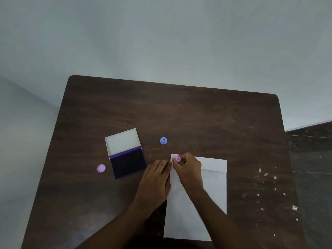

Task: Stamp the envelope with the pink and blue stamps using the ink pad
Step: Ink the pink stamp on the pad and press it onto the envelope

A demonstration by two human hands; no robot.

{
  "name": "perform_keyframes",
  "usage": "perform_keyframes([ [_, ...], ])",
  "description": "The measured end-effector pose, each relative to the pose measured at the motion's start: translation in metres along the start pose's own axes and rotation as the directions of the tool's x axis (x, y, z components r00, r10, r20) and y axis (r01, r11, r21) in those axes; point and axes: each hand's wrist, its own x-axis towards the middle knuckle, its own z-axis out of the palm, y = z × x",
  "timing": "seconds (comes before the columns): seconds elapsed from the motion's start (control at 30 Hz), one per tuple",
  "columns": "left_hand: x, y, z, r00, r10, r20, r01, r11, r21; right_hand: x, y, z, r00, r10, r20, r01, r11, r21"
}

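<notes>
A white envelope lies lengthwise on the dark wooden table, flap end away from me. My right hand pinches the pink stamp and holds it down on the envelope's far left corner. My left hand lies flat, fingertips on the envelope's left edge. The blue stamp stands upright on the table beyond the envelope. The ink pad lies open to the left, its white lid folded back and its dark pad facing up.
A pink round cap lies left of the ink pad. White paint flecks mark the table's right side. A pale wall stands behind the table, and dark floor shows at the right.
</notes>
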Motion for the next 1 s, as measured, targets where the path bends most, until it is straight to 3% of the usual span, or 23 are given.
perform_keyframes([
  [0.73, -0.004, 0.010, -0.008, 0.979, 0.161, -0.122, -0.129, 0.963, 0.238, 0.000, -0.006, 0.003, 0.998, 0.042, 0.039, -0.040, 0.999, -0.036],
  [1.0, -0.005, 0.008, -0.008, 0.995, 0.089, -0.047, -0.082, 0.988, 0.133, 0.002, -0.006, 0.004, 0.997, 0.066, 0.037, -0.067, 0.997, 0.034],
])
